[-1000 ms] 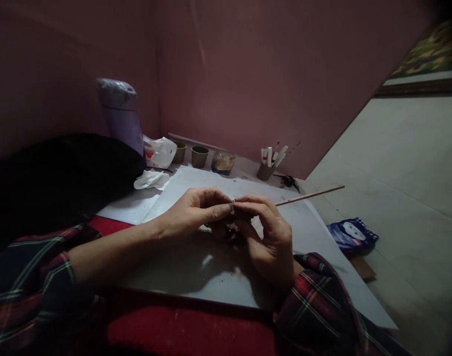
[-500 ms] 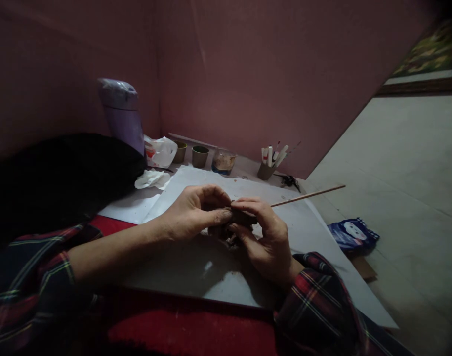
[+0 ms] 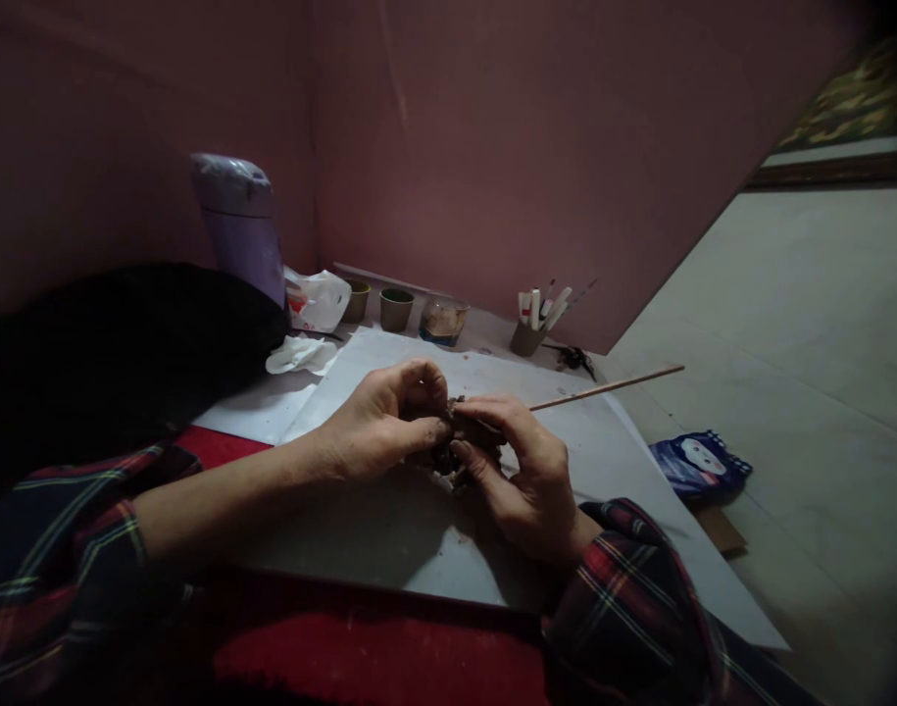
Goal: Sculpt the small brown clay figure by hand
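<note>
A dark brown lump that looks like clay (image 3: 448, 461) is held between my two hands above the white paper. My left hand (image 3: 393, 417) has its fingers curled and its thumb pressing on the lump's left side. From the right, my right hand (image 3: 528, 461) grips the same lump between thumb and fingers. Brown smears show on the fingertips. Much of the lump is hidden by my fingers. A thin wooden stick (image 3: 610, 387) slants out to the right behind my right hand; its near end is hidden, so I cannot tell whether it touches the lump.
White paper (image 3: 610, 461) covers the table. Along the wall stand small cups (image 3: 396, 310), a clear tub (image 3: 443, 322) and a cup of brushes and pens (image 3: 527, 338). At left are a purple bottle (image 3: 246, 235), crumpled tissue (image 3: 301, 355) and a black bundle (image 3: 124, 353).
My left fingers and thumb have shifted slightly left on the lump, showing more of its top. My right hand has moved slightly left, and the stick remains almost where it was.
</note>
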Demonstrator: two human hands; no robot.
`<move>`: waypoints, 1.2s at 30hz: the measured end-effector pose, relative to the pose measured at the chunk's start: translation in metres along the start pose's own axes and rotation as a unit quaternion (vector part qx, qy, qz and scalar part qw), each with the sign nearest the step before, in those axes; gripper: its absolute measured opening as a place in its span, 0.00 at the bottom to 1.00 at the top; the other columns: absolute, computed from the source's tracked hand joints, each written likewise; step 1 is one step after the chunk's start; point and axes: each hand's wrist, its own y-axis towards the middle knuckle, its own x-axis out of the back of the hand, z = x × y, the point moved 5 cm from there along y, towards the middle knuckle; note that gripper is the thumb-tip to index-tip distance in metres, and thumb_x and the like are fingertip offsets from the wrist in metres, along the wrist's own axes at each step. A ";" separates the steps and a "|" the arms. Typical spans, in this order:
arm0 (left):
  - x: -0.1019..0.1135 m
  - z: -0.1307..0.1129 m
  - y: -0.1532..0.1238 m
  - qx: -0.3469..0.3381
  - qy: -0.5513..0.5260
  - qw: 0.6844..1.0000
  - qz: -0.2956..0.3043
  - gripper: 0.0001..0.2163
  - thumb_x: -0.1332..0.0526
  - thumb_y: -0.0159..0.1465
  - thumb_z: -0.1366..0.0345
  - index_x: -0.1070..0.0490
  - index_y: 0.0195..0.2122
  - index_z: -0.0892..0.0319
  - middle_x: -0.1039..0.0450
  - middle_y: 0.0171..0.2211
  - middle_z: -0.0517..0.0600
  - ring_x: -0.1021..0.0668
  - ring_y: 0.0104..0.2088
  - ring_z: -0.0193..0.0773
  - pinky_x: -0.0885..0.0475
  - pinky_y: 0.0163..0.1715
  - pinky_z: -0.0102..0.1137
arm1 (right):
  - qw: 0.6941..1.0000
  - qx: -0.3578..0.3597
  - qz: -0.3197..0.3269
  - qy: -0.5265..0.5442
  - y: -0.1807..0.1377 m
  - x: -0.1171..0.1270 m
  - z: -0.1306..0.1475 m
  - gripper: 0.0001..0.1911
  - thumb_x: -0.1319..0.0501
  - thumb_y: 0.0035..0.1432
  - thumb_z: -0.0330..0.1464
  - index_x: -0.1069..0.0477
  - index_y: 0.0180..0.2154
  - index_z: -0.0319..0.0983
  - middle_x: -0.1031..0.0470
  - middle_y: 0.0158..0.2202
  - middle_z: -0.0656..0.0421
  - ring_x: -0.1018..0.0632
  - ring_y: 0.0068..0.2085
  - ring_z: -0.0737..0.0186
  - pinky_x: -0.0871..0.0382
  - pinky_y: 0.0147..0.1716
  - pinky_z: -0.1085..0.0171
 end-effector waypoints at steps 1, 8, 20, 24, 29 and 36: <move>0.000 0.001 0.000 0.000 0.003 1.000 0.002 0.08 0.37 0.56 0.74 0.38 0.30 0.61 0.31 0.22 0.41 0.29 0.21 0.26 0.35 0.21 0.22 | 1.000 -0.003 -0.002 -0.001 0.000 0.000 0.000 0.15 0.39 0.58 0.25 0.31 0.47 0.42 0.25 0.43 0.55 0.23 0.43 0.60 0.25 0.41 0.58; -0.003 0.007 0.000 0.024 -0.010 0.999 0.039 0.13 0.37 0.59 0.69 0.37 0.43 0.62 0.25 0.33 0.48 0.24 0.28 0.30 0.28 0.29 0.26 | 0.998 -0.046 -0.043 -0.009 0.000 0.005 -0.005 0.12 0.40 0.59 0.26 0.29 0.45 0.42 0.25 0.42 0.56 0.24 0.43 0.59 0.27 0.43 0.57; -0.003 -0.003 -0.003 -0.052 0.253 0.966 0.003 0.13 0.34 0.56 0.68 0.32 0.42 0.62 0.24 0.37 0.50 0.23 0.38 0.39 0.27 0.38 0.32 | 0.997 -0.047 -0.061 -0.007 0.000 0.006 -0.004 0.11 0.38 0.58 0.26 0.28 0.44 0.40 0.25 0.41 0.56 0.24 0.42 0.60 0.28 0.41 0.60; -0.001 -0.007 -0.004 -0.089 0.277 0.957 -0.020 0.10 0.37 0.58 0.67 0.30 0.40 0.63 0.25 0.36 0.51 0.23 0.36 0.37 0.27 0.37 0.31 | 0.997 -0.044 -0.062 -0.009 -0.001 0.006 -0.004 0.12 0.38 0.58 0.25 0.28 0.45 0.40 0.25 0.41 0.56 0.24 0.42 0.61 0.28 0.41 0.60; 0.001 -0.007 -0.004 -0.093 0.289 0.952 -0.029 0.09 0.37 0.57 0.70 0.30 0.40 0.63 0.24 0.35 0.50 0.23 0.34 0.35 0.27 0.36 0.29 | 0.997 -0.043 -0.063 -0.013 -0.001 0.007 -0.005 0.12 0.38 0.58 0.26 0.28 0.45 0.39 0.24 0.42 0.55 0.24 0.42 0.61 0.28 0.41 0.59; -0.002 -0.011 -0.004 -0.111 0.320 0.940 -0.039 0.05 0.38 0.58 0.70 0.29 0.36 0.63 0.25 0.30 0.49 0.24 0.30 0.34 0.28 0.31 0.29 | 0.998 -0.041 -0.054 -0.012 -0.001 0.005 -0.005 0.11 0.38 0.59 0.25 0.28 0.45 0.39 0.24 0.42 0.56 0.24 0.42 0.62 0.28 0.42 0.60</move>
